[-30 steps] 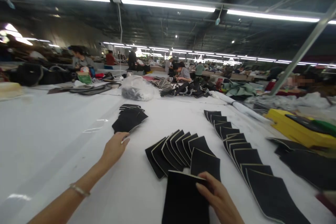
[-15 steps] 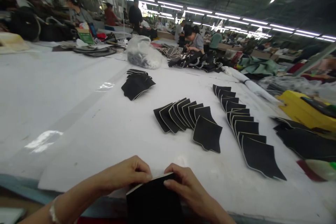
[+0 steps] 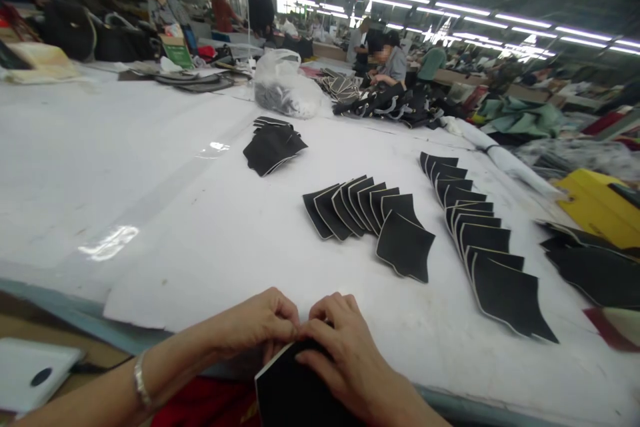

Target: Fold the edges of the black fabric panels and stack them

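Observation:
A black panel with a pale edge [image 3: 293,390] is held at the table's front edge, its lower part running out of view. My left hand [image 3: 273,323] pinches at its top edge, fingers closed. My right hand [image 3: 345,353] grips the panel from the right, thumb on the near face and fingers over the top edge. The fingertips of both hands nearly meet there. Beyond them lies a fanned row of black panels [image 3: 395,247], and to the right a longer overlapping row [image 3: 505,290]. A smaller pile of black pieces [image 3: 273,150] sits farther back.
The white tabletop [image 3: 200,247] spreads ahead. A clear plastic bag [image 3: 287,87] stands at the back, near a co-worker [image 3: 393,60] behind black goods. At right are a yellow box [image 3: 600,207] and more black pieces [image 3: 595,267]. A white device [image 3: 37,373] is at lower left.
My right hand has slid left along the panel's top edge, closer to my left hand. The panel has tilted more steeply. The whole view has shifted slightly.

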Motion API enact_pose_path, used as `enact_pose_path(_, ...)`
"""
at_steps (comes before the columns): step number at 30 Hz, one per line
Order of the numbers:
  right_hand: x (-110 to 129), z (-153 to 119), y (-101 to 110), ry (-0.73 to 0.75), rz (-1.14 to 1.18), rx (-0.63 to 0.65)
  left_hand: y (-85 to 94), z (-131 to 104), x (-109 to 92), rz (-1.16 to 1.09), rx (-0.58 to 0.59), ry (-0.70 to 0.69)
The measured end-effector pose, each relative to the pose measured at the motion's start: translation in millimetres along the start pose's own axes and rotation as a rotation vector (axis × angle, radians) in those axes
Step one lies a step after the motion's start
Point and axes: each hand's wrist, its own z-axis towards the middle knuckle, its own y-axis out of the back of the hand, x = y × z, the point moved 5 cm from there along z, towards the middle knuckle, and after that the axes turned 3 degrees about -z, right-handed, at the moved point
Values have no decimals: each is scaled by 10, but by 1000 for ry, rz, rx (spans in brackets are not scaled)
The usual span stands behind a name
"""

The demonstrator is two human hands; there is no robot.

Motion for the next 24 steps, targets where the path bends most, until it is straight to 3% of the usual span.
enact_pose_path(4,-15,11,-6,37,-75,10,3,-4,1,9,-27,-7)
enact_pose_path(11,24,19,-20,115,-177,145,-108,2,9,144,-9,-8)
enact_pose_path(15,75,2,-10,124,-148,174,-81,-39,-127,323,-76,-71)
enact_pose_path(20,247,-63,-28,290,-134,14,35,-94,-421,748,-252,-183)
enact_pose_path(22,276,-66,14,291,-56,-25,21,-90,-436,747,-161,-182)
enact_pose_path(24,242,-45,57,192,47,4,-38,-96,-395,667,33,-187)
